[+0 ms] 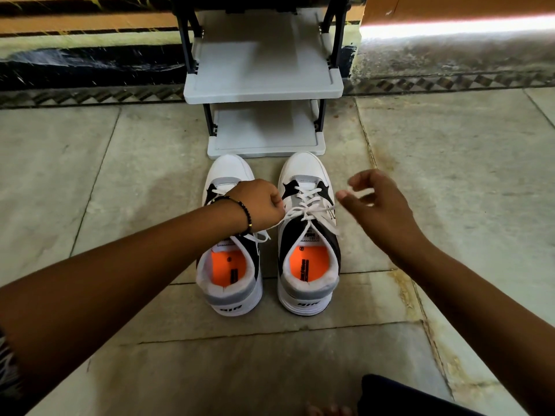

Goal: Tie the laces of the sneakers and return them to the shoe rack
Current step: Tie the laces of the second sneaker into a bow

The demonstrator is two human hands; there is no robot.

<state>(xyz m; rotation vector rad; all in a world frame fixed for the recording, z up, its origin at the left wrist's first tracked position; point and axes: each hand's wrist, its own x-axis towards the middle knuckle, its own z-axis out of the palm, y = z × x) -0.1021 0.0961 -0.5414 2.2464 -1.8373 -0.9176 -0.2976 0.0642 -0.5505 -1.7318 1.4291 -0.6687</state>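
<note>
While both sneakers stand side by side on the stone floor (90,175), toes pointing at the shoe rack (264,91), the hands work over the right sneaker (309,235). The left hand (258,205) is closed in a fist just left of that shoe's eyelets, gripping one white lace (300,210) that runs taut from the fist to the crossing at the tongue. The right hand (375,205) hovers just right of the same shoe, fingers loosely curled and partly spread; the other lace end runs toward its thumb, but motion blur prevents confirming a pinch. The left sneaker (231,241) sits partly under the left wrist, which wears a beaded bracelet (244,213); its laces lie loose across the tongue. A narrow strip of floor separates the two shoes. The toe caps lie just short of the front edge of the rack's bottom shelf (264,136). That shelf and the wider grey shelf above it carry nothing. Open floor extends to either side of the pair and behind the heels.
</note>
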